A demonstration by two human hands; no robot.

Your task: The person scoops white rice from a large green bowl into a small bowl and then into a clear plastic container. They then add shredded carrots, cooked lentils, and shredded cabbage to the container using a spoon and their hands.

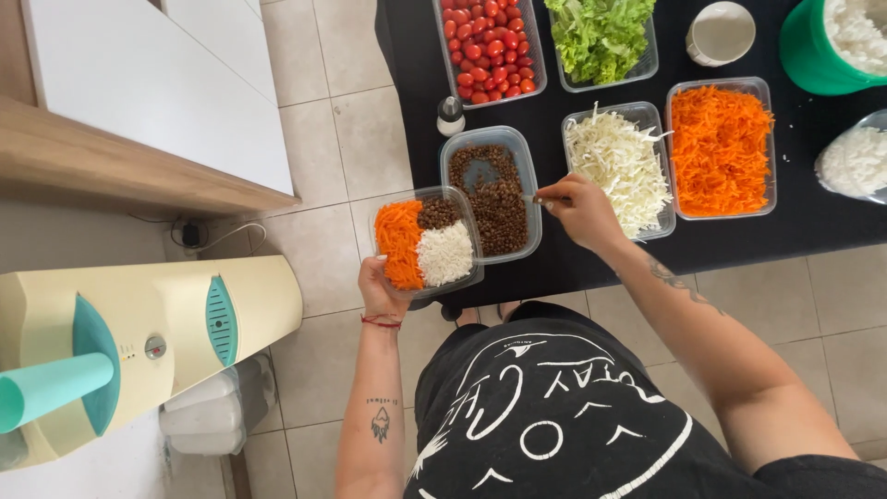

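Head view: left hand has its fingers clamped on the near edge of a small clear tub, held off the table edge above the floor and already carrying grated carrot, rice and some lentils. Right hand pinches a spoon over the lentil container on the black table, fingers closed on the handle. Risk, I'd say: the tub hangs over bare tiles, so a loaded spoon crossing that gap could drop lentils, or the one-handed grip could tip. Count on the table: one tub each of tomatoes, lettuce, cabbage and carrot.
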